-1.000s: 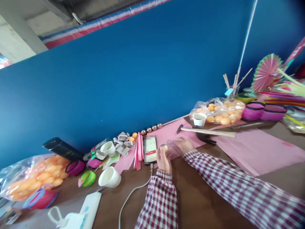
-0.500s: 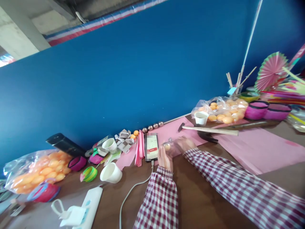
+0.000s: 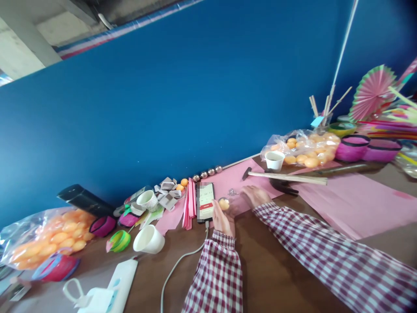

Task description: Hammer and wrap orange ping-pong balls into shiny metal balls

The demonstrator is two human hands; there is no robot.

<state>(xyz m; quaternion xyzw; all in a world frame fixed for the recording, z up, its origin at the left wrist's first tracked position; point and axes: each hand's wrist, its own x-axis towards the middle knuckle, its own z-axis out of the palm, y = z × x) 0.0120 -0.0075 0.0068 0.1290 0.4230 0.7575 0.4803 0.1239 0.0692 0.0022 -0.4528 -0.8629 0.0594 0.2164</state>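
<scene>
My left hand (image 3: 223, 222) is cupped around a small, shiny, pale-gold ball (image 3: 223, 204), just right of the phone (image 3: 206, 202). On the pink paper (image 3: 228, 180) beyond it lies a little heap of clear, glinting bits (image 3: 232, 191). My right hand (image 3: 256, 196) rests low on that paper, to the right of the bits, with fingers stretched out and nothing visible in them. Its fingertips are slightly blurred. Behind my hands, several metallic balls (image 3: 211, 172) stand in a row along the blue wall.
A hammer (image 3: 286, 176) lies right of my right hand, below a white cup (image 3: 274, 160) and a bag of orange balls (image 3: 312, 150). Leftward are pink strips (image 3: 189, 206), another white cup (image 3: 149, 239), a power strip (image 3: 125, 278) and a second ball bag (image 3: 61, 237). The phone's cable (image 3: 177, 265) crosses the table.
My hands have moved slightly apart. The clear bits now show on the paper between them, and the ball sits more plainly in my left hand. The view has shifted a little.
</scene>
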